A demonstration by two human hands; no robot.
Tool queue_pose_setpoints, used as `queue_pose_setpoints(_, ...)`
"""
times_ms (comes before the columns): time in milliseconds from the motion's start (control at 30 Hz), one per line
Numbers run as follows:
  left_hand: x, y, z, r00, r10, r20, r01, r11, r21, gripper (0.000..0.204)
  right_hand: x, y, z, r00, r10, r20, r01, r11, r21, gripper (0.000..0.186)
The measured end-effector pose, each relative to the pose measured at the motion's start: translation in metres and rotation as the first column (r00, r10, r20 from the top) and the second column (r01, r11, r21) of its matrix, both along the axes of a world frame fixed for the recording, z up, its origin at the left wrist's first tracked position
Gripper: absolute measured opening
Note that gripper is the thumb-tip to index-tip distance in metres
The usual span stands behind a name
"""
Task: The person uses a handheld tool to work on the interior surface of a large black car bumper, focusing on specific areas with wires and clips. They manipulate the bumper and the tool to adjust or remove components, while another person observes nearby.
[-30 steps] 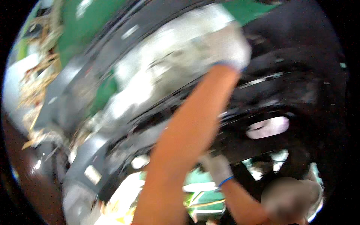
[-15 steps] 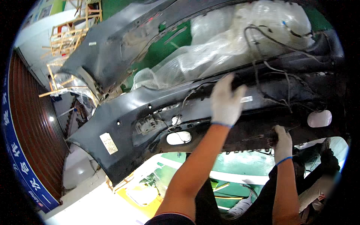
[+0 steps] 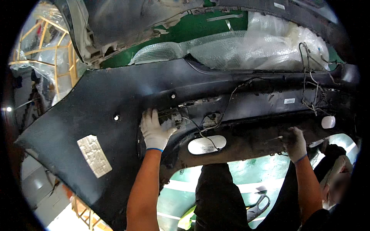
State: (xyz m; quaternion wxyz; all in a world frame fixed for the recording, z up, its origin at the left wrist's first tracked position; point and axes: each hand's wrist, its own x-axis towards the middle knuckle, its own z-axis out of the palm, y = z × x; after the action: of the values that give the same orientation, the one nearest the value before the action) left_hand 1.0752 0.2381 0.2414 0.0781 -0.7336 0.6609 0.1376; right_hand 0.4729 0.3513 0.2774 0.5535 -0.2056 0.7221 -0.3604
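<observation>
A large black car bumper cover (image 3: 127,88) lies with its inner side up, spanning the view. My left hand (image 3: 155,131), in a white knit glove with a blue cuff, rests flat beside a dark bracket (image 3: 174,120), thumb spread and holding nothing. A thin black wire harness (image 3: 231,96) runs from near that bracket toward the right. Near the bumper's lower edge, my gloved right hand (image 3: 296,145) has its fingers curled. A short thin light streak shows beside its fingertips; what it holds, if anything, I cannot make out.
Behind lies a second dark bumper (image 3: 115,23), with bubble wrap (image 3: 227,50) between the two. Wooden crate frames (image 3: 56,48) stand at the far left. Another person's dark sleeve (image 3: 335,152) is at the right. Loose cables (image 3: 314,86) lie on the bumper's right part.
My left hand has moved left and come down from above the bumper's middle onto the area beside the bracket. The view has shifted left and closer. My right hand stays near the lower edge.
</observation>
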Motion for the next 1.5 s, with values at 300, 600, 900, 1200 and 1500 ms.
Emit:
queue_pose_setpoints(300,0.017,-0.009,-0.015,0.992,-0.124,0.027,0.122,0.991,0.059,0.12,0.207,-0.173,-0.05,0.844,0.518,-0.14,-0.533,0.838,-0.112,0.051)
queue_pose_setpoints(600,0.02,-0.003,-0.031,0.954,-0.284,0.095,0.289,0.957,-0.035,0.124,0.287,-0.21,-0.179,0.745,0.038,0.666,-0.005,0.999,-0.052,0.037)
queue_pose_setpoints(900,0.023,0.002,-0.047,0.935,-0.319,0.158,0.336,0.937,-0.098,0.126,0.265,-0.201,-0.252,0.798,0.14,0.586,-0.048,0.984,-0.17,0.038)
queue_pose_setpoints(1200,0.026,-0.004,-0.049,0.929,-0.333,0.164,0.346,0.937,-0.055,0.127,0.259,-0.204,-0.261,0.652,-0.052,0.756,0.101,0.995,-0.019,0.04)
queue_pose_setpoints(1500,0.025,-0.004,-0.046,0.926,-0.341,0.159,0.358,0.929,-0.091,0.122,0.255,-0.202,-0.271,0.603,0.013,0.798,0.075,0.994,-0.074,0.042)
